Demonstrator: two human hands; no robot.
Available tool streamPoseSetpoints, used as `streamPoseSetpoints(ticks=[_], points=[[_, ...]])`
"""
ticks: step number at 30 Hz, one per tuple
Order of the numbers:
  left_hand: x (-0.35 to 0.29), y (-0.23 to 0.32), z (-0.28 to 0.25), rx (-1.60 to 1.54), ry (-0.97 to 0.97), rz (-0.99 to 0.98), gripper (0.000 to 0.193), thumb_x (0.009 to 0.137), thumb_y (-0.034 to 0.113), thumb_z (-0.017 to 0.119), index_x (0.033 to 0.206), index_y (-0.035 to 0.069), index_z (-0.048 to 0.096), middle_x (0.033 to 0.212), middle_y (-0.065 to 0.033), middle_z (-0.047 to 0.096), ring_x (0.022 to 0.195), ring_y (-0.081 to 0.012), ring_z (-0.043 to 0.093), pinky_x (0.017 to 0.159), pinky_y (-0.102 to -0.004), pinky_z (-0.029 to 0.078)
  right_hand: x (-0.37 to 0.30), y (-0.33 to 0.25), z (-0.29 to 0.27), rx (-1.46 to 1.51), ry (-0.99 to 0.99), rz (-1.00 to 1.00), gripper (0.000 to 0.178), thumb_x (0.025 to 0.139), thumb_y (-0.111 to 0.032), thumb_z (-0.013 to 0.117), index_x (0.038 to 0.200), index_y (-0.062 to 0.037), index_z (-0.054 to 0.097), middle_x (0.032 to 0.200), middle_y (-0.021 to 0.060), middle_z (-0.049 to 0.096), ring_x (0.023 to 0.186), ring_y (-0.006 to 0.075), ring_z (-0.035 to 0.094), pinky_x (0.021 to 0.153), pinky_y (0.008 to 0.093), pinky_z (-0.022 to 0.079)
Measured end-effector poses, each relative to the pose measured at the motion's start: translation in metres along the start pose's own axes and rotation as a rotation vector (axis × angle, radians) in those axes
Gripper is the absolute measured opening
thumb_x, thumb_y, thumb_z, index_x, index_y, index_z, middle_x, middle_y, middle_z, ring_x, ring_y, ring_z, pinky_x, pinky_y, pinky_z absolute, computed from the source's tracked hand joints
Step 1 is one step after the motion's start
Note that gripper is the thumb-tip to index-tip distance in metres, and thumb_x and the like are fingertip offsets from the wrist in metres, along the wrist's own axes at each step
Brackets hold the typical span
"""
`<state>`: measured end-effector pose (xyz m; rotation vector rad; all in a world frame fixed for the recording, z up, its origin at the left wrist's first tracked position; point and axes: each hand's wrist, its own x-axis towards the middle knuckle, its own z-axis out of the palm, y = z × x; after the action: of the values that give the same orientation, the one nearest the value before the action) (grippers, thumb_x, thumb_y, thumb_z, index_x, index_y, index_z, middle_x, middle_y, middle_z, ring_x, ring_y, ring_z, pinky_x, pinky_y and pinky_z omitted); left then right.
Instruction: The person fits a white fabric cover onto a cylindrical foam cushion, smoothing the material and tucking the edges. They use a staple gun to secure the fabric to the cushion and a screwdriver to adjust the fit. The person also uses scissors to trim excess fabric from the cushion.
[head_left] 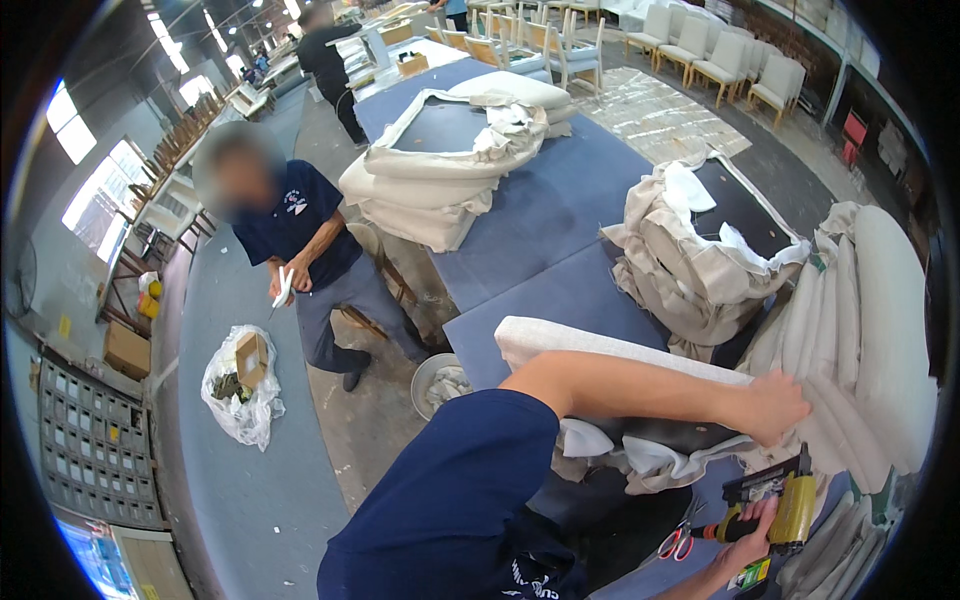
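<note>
My left arm reaches across to the right. At its end my left hand (pixel 775 408) is closed at the far end of a beige upholstered cushion (pixel 610 346), gripping beige fabric (pixel 842 425); its fingertips are partly hidden. The cushion's dark underside and loose white lining (pixel 680 462) show below my forearm. Lower right, my right hand (pixel 752 535) is wrapped round the handle of a yellow-and-black staple gun (pixel 793 510), next to the hanging fabric. Red-handled scissors (pixel 677 543) lie on the blue table just left of the staple gun.
Stacked beige cushions stand on the blue table (pixel 560 215), one pile (pixel 665 275) near me and another (pixel 430 190) farther off. More fabric-covered pieces (pixel 895 330) crowd the right edge. A seated co-worker (pixel 310 235) holds a white tool near a bucket (pixel 440 385) and a plastic bag (pixel 243 385).
</note>
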<state>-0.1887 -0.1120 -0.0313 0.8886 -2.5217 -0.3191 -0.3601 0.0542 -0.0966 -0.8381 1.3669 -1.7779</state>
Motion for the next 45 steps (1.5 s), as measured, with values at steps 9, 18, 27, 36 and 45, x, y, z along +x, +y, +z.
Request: streamPoseSetpoints(ticks=[9, 18, 27, 36, 45], points=[[-0.001, 0.003, 0.002, -0.046, 0.076, 0.062, 0.028, 0.067, 0.019, 0.072, 0.091, 0.005, 0.067, 0.087, -0.0191, 0.070, 0.087, -0.0393, 0.070, 0.075, -0.0505, 0.055, -0.019, -0.007, 0.021, -0.231, 0.152, 0.062, 0.022, 0.096, -0.023, 0.069, 0.085, -0.0041, 0.067, 0.076, 0.0005, 0.056, 0.069, 0.0093, 0.050, 0.064, 0.0265, 0.041], [0.007, 0.013, -0.032, 0.053, -0.063, -0.090, 0.036, 0.080, 0.025, 0.078, 0.109, 0.011, 0.061, 0.099, -0.0160, 0.067, 0.088, -0.0425, 0.068, 0.074, -0.0537, 0.053, -0.023, -0.020, 0.034, -0.250, -0.010, -0.109, 0.028, 0.090, -0.013, 0.079, 0.113, 0.0011, 0.070, 0.106, 0.0062, 0.073, 0.094, 0.0133, 0.067, 0.084, 0.0298, 0.053], [0.002, 0.010, -0.034, 0.054, -0.096, -0.123, 0.040, 0.076, 0.015, 0.078, 0.111, 0.010, 0.059, 0.101, -0.0166, 0.065, 0.087, -0.0436, 0.068, 0.074, -0.0534, 0.053, -0.018, -0.008, 0.045, -0.320, -0.076, -0.147, 0.023, 0.090, -0.015, 0.079, 0.104, 0.0018, 0.072, 0.092, 0.0055, 0.074, 0.079, 0.0120, 0.066, 0.072, 0.0282, 0.052], [0.013, 0.018, -0.030, 0.052, -0.131, -0.111, 0.041, 0.071, 0.010, 0.076, 0.109, 0.011, 0.059, 0.104, -0.0152, 0.066, 0.092, -0.0429, 0.067, 0.077, -0.0529, 0.052, -0.011, 0.011, 0.030, -0.599, -0.073, -0.324, 0.021, 0.083, -0.016, 0.081, 0.099, -0.0038, 0.075, 0.088, 0.0092, 0.075, 0.076, 0.0231, 0.071, 0.071, 0.0344, 0.052], [0.012, 0.017, -0.039, 0.037, -0.142, -0.103, 0.039, 0.072, 0.019, 0.078, 0.104, 0.008, 0.059, 0.110, -0.0150, 0.068, 0.103, -0.0411, 0.065, 0.088, -0.0465, 0.048, -0.004, 0.013, 0.022, -0.650, -0.068, -0.643, 0.040, 0.074, -0.017, 0.090, 0.109, -0.0083, 0.073, 0.106, 0.0097, 0.069, 0.092, 0.0276, 0.066, 0.087, 0.0367, 0.050]])
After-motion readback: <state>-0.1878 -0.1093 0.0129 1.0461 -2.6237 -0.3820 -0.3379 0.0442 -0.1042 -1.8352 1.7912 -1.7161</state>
